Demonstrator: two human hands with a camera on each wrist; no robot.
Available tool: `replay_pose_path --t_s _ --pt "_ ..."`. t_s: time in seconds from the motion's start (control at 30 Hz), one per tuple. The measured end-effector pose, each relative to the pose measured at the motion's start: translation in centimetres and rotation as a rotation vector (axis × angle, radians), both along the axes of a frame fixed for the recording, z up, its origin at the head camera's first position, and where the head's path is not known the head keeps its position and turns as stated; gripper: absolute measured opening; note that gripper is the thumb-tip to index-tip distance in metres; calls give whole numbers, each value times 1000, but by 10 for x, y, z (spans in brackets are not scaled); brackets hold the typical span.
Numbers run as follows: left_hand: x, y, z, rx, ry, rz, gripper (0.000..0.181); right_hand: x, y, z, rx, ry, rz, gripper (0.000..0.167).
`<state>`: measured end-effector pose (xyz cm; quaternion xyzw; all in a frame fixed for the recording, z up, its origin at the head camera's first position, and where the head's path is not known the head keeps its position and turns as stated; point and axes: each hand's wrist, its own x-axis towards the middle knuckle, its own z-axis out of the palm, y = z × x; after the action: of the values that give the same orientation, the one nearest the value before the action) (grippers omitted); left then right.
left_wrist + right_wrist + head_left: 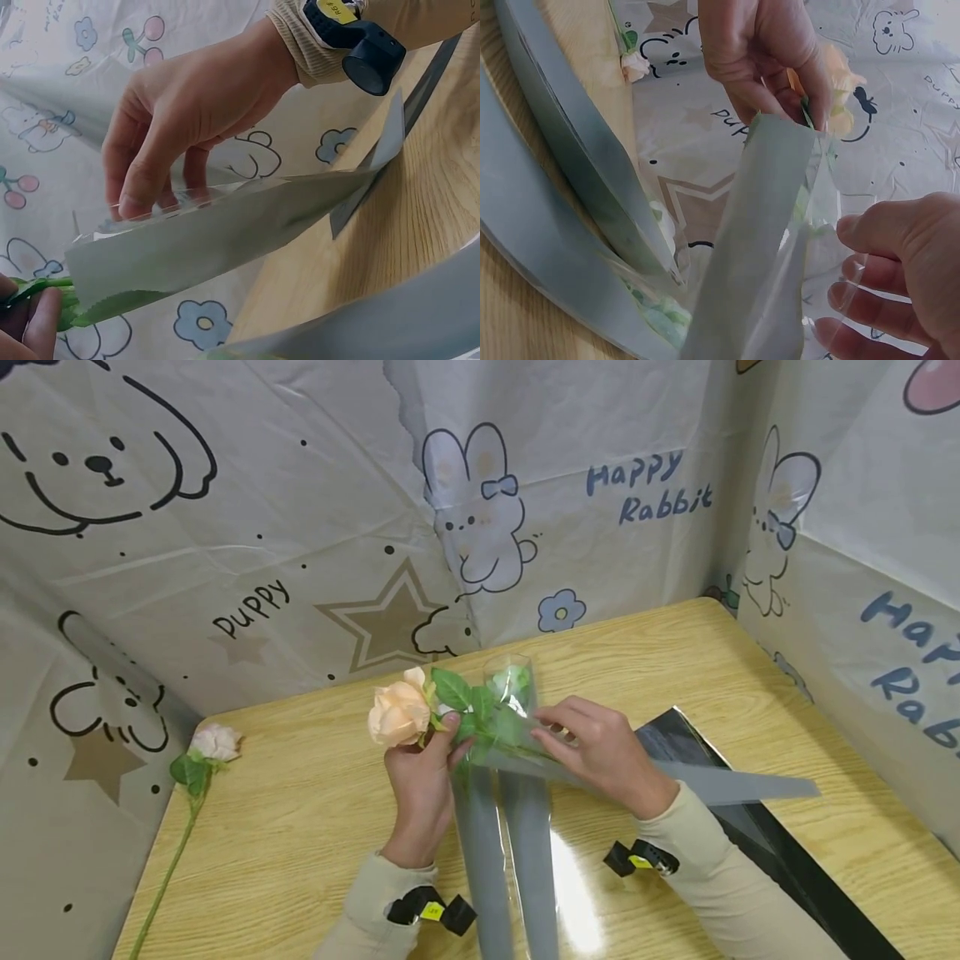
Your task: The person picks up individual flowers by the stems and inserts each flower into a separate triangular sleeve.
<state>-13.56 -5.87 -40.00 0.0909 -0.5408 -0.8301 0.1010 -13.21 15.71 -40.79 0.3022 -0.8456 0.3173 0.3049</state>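
My left hand [420,793] holds a peach rose [397,714] just below its bloom, thumb across the stem and leaves. The stem and green leaves run into a flower sleeve [202,251], clear on one side and grey on the other, tapering to the right. My right hand [600,752] pinches the sleeve's upper edge, thumb on one side and fingers on the other, as the left wrist view shows. Clear film lies at the fingertips in the right wrist view. The lower stem is partly hidden by the sleeve and the right hand.
Below the hands, grey-and-clear sleeves [480,860] lie on the wooden table [300,827], one with a pale flower and leaves at its top. A pale pink rose [215,742] lies at the left edge. Dark flat sleeves [795,860] lie at the right. Printed cloth surrounds the table.
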Motion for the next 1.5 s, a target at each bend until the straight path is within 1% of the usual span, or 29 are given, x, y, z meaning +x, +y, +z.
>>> replay_pose_path --t_s 0.17,0.27,0.47,0.53,0.7,0.77,0.87,1.07,1.13,1.3,1.43,1.5 --pt "2 4 -2 -36 -14 -21 43 1 -4 -1 1 32 33 21" --pt "4 6 -4 -46 -12 -39 42 2 -5 0 6 40 34 21" --pt "7 8 -5 -104 -28 -80 45 2 -7 0 11 71 28 20" --pt "7 9 -5 -128 -36 -84 46 2 -7 0 13 79 30 20" --pt "7 10 -6 -198 -62 -68 49 3 -7 1 30 107 32 22" --pt "7 10 -5 -215 -76 -71 49 4 -8 1 40 113 31 23" --pt "7 9 -4 -221 -94 -102 49 5 -8 2 49 108 28 23" --pt "6 6 -1 -233 -119 -209 48 7 -9 3 54 98 17 22" --pt "6 4 0 -253 -133 -234 48 7 -9 3 54 97 18 21" --pt "4 0 3 -280 -152 -258 49 6 -8 4 32 106 24 20" --pt "1 -2 5 -275 -139 -283 50 4 -5 5 17 132 15 21" --pt "1 -2 6 -278 -134 -276 49 4 -5 5 7 146 13 21"
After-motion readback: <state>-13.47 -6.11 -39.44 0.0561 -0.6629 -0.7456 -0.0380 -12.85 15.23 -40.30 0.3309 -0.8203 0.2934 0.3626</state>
